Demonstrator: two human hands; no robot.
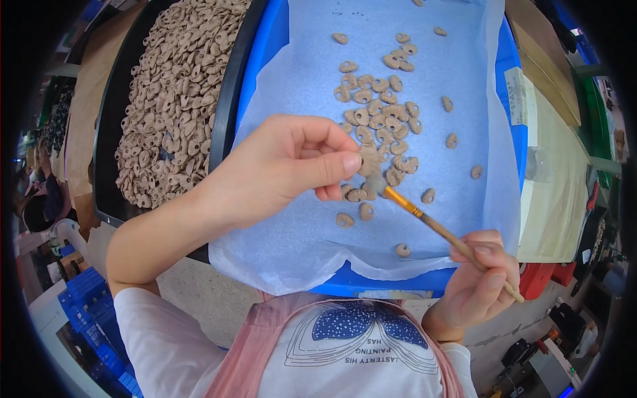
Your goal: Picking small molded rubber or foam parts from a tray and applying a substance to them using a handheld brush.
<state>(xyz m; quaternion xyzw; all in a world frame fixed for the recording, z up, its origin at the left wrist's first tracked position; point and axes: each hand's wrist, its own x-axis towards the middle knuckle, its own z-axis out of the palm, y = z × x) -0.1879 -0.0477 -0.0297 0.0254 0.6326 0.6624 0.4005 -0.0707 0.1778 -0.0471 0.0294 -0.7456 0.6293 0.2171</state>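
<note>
Between the thumb and fingers of my left hand (285,162) is a small flat brown piece (369,161), of the same clay-like colour as the pieces below it. My right hand (483,275) grips a paintbrush (434,227) by its wooden handle. The pale bristles, set in a gold-coloured ferrule, touch or nearly touch the lower edge of the held piece. Beneath both hands, thin white paper (298,239) lines a blue tray (358,282). Many oval brown pieces with a hole (377,121) lie scattered and clustered on that paper.
To the left stands a black tray (222,126) heaped with similar holed brown pieces (179,99). Cardboard (547,60) and a pale board (551,199) lie along the right side. Blue crates (93,312) sit low at the left, and a red object (536,280) is near my right hand.
</note>
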